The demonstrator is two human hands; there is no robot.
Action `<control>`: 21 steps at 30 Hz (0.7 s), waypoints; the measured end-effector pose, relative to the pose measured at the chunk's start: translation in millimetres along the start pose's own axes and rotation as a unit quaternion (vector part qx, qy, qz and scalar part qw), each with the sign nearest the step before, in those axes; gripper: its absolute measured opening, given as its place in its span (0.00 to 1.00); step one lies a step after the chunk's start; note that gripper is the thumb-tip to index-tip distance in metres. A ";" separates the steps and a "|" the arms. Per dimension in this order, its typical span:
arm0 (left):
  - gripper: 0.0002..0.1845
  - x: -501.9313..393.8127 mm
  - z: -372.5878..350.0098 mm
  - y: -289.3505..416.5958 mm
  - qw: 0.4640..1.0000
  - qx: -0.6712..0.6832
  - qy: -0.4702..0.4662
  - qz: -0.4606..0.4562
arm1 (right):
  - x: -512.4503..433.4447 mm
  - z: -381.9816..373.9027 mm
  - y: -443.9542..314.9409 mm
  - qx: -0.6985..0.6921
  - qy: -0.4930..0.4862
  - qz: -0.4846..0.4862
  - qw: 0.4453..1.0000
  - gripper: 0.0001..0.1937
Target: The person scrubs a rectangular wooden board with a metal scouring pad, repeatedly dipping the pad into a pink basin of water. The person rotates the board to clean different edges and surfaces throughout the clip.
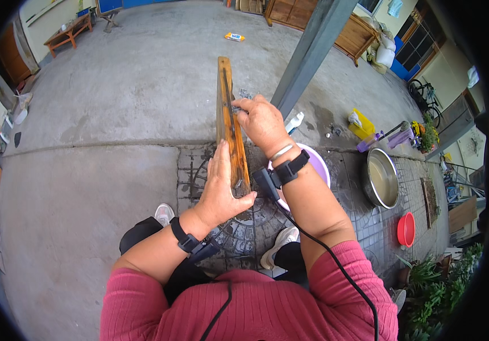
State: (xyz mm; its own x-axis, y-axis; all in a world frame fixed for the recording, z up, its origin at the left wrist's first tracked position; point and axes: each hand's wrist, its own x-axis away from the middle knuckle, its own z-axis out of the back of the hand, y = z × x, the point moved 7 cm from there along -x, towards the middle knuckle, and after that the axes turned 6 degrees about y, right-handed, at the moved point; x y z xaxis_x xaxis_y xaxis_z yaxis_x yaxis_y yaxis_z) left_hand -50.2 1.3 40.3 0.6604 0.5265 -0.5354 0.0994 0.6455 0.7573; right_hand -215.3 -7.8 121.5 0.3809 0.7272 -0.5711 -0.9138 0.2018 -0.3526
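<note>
In front of me stands a long, narrow wooden piece [238,157], wet and orange-brown near me, with a dark streak along its upper face. My left hand [221,194] braces its near end, fingers along the left side and thumb around the end. Bent over the far half is my right hand [261,121], pressing a grey wad of metal scouring wool [238,109] on the wood near its right edge. More grey wool or shavings [244,93] show just beyond those fingers. What supports the wooden piece is hidden.
A purple basin [319,164] sits behind my right forearm, near a white bottle [294,122] and grey metal post [308,55]. Farther right are a metal basin [382,179] with cloudy liquid, a red basin [406,230] and a yellow container [361,123]. The paving [244,238] is wet.
</note>
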 end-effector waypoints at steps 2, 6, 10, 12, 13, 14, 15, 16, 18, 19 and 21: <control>0.68 -0.4 0.8 0.6 1.000 -0.010 -0.001 -0.003 | 8.4 4.1 -4.9 -0.022 -0.024 0.020 0.999 0.16; 0.67 -0.5 1.4 0.1 1.000 0.010 -0.001 0.000 | 16.0 17.1 -0.3 -0.041 -0.102 0.021 0.994 0.15; 0.67 -0.9 -2.4 0.1 1.000 0.019 -0.012 0.008 | -6.4 26.2 3.9 -0.022 0.040 -0.009 0.999 0.15; 0.68 -1.3 -3.0 1.0 0.999 0.034 -0.017 0.007 | -9.0 11.9 -1.8 -0.042 0.006 0.001 0.999 0.15; 0.68 -1.5 -1.8 1.2 1.000 0.022 -0.017 0.004 | -7.4 1.8 -0.9 -0.044 -0.040 -0.019 0.998 0.15; 0.68 -1.2 -0.8 1.6 1.000 0.014 -0.016 0.001 | -4.2 -0.6 0.7 -0.053 -0.056 -0.026 0.997 0.15; 0.68 -1.0 -0.1 1.7 1.000 0.009 -0.014 -0.001 | -1.3 0.4 -0.9 -0.070 -0.052 -0.004 0.996 0.15; 0.68 -0.1 0.8 2.3 1.000 0.000 -0.014 -0.005 | 2.0 -0.4 1.3 -0.081 -0.076 0.007 0.994 0.15; 0.68 -0.2 1.9 0.9 1.000 0.003 -0.012 0.004 | 4.0 -0.5 13.4 -0.095 -0.121 0.009 0.988 0.13; 0.68 -0.1 2.6 1.5 1.000 0.005 -0.009 0.001 | -1.4 7.1 21.2 -0.094 -0.078 0.016 0.992 0.13; 0.67 0.3 1.1 0.3 0.999 0.022 -0.020 0.017 | -20.8 16.2 37.8 -0.068 0.034 0.013 0.997 0.13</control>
State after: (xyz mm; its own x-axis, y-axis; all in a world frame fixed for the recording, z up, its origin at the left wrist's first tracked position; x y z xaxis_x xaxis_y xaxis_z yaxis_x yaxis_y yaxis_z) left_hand -49.1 1.1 40.7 0.6924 0.5247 -0.4952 0.1086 0.6027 0.7905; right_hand -260.0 -4.6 132.1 0.3699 0.6839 -0.6288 -0.8976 0.0885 -0.4318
